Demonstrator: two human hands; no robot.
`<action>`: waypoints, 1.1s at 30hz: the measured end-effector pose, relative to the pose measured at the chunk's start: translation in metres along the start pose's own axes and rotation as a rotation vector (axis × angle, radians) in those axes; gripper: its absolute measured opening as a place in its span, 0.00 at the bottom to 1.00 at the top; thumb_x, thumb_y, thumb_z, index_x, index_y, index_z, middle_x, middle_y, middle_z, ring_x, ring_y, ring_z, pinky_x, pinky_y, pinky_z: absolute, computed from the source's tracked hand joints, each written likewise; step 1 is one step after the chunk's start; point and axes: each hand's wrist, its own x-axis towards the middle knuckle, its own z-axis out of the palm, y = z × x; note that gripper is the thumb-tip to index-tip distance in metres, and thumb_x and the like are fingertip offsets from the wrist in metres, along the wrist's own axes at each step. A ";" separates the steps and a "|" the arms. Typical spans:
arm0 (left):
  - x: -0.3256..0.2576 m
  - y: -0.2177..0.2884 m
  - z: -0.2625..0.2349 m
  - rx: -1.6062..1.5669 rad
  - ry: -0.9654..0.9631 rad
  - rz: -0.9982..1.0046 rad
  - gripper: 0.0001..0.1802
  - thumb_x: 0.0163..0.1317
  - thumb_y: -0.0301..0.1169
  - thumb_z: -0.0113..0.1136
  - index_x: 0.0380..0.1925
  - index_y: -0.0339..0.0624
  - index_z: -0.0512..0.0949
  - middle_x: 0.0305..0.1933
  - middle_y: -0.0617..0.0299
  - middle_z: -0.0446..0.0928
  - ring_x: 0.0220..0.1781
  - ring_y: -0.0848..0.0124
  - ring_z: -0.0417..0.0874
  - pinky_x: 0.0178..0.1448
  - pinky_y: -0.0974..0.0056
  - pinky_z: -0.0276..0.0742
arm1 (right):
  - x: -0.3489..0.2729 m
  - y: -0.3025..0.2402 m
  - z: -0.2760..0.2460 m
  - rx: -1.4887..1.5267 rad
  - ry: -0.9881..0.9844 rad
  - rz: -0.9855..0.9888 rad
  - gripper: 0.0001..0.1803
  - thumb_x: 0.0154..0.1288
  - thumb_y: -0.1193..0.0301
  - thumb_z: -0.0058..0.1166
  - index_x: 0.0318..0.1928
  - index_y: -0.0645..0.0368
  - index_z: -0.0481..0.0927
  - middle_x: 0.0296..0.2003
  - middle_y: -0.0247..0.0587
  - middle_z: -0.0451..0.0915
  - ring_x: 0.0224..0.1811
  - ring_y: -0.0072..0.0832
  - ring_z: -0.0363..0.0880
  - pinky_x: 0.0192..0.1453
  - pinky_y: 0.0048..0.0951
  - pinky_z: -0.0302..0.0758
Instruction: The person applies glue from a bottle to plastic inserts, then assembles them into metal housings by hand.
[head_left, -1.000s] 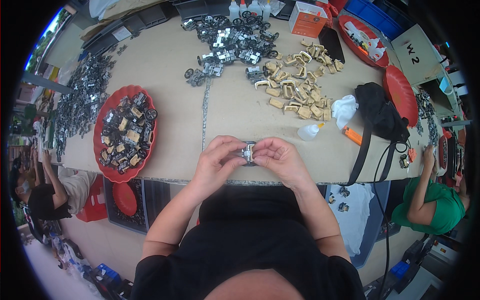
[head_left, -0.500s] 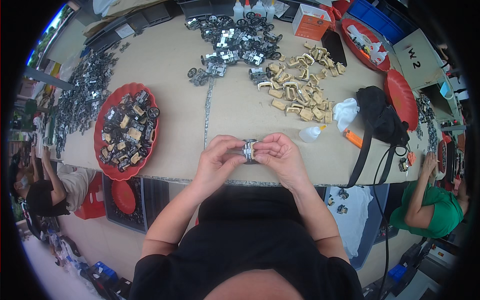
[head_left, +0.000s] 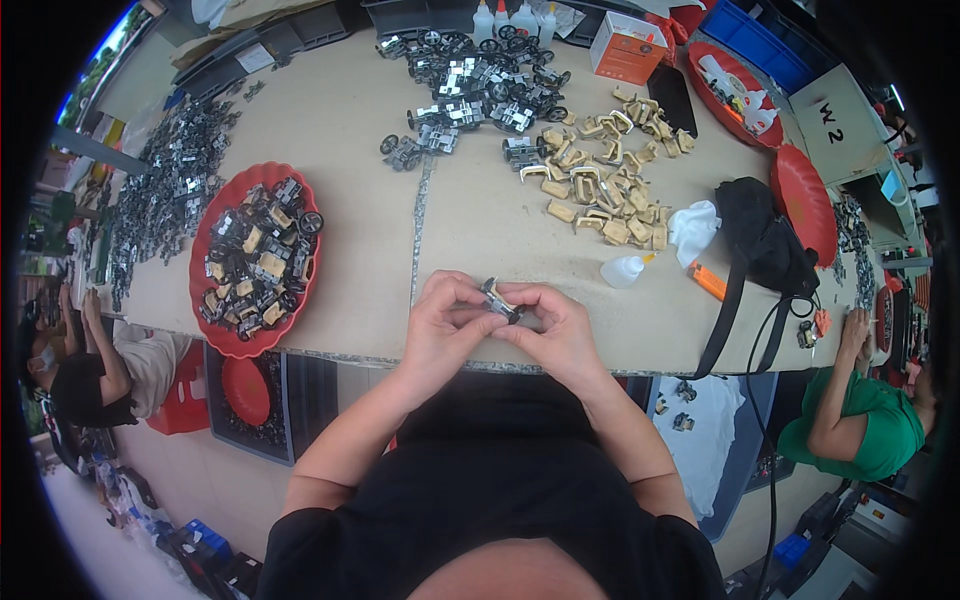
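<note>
My left hand (head_left: 445, 325) and my right hand (head_left: 553, 328) meet over the near edge of the beige table (head_left: 350, 130). Both pinch one small toy car part (head_left: 500, 299), grey with a beige piece and dark wheels, between the fingertips. A red tray (head_left: 222, 335) of assembled grey and beige pieces lies to the left of my left hand. Farther back sit a pile of beige shells (head_left: 600, 195) and a pile of grey wheeled chassis (head_left: 470, 85).
A small white glue bottle (head_left: 625, 270) and an orange cutter (head_left: 706, 281) lie right of my hands, beside a black bag (head_left: 765, 245). Loose grey parts (head_left: 165, 190) cover the table's left. One person sits at the left (head_left: 85, 370), another in green at the right (head_left: 860, 420).
My hands have stayed together at the table's edge. The small part has turned slightly between my fingers.
</note>
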 end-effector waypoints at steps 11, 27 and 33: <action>0.025 0.032 -0.020 0.830 -0.355 0.374 0.15 0.39 0.26 0.65 0.30 0.41 0.74 0.39 0.59 0.72 0.36 0.65 0.76 0.38 0.68 0.74 | 0.005 -0.011 -0.023 -0.042 -0.235 0.053 0.14 0.46 0.85 0.56 0.37 0.67 0.73 0.44 0.44 0.72 0.48 0.27 0.70 0.54 0.27 0.66; 0.036 0.022 -0.023 0.667 -0.512 0.377 0.12 0.37 0.24 0.63 0.26 0.40 0.74 0.28 0.60 0.72 0.31 0.64 0.74 0.34 0.65 0.71 | 0.007 -0.013 -0.017 -0.266 -0.203 -0.143 0.12 0.44 0.79 0.57 0.32 0.63 0.73 0.33 0.39 0.76 0.35 0.27 0.74 0.41 0.25 0.71; 0.035 0.017 -0.024 0.638 -0.494 0.419 0.12 0.37 0.22 0.62 0.25 0.39 0.74 0.27 0.60 0.72 0.30 0.64 0.74 0.34 0.65 0.71 | 0.008 -0.012 -0.018 -0.287 -0.207 -0.163 0.11 0.44 0.79 0.57 0.32 0.62 0.73 0.33 0.39 0.76 0.36 0.28 0.74 0.41 0.25 0.70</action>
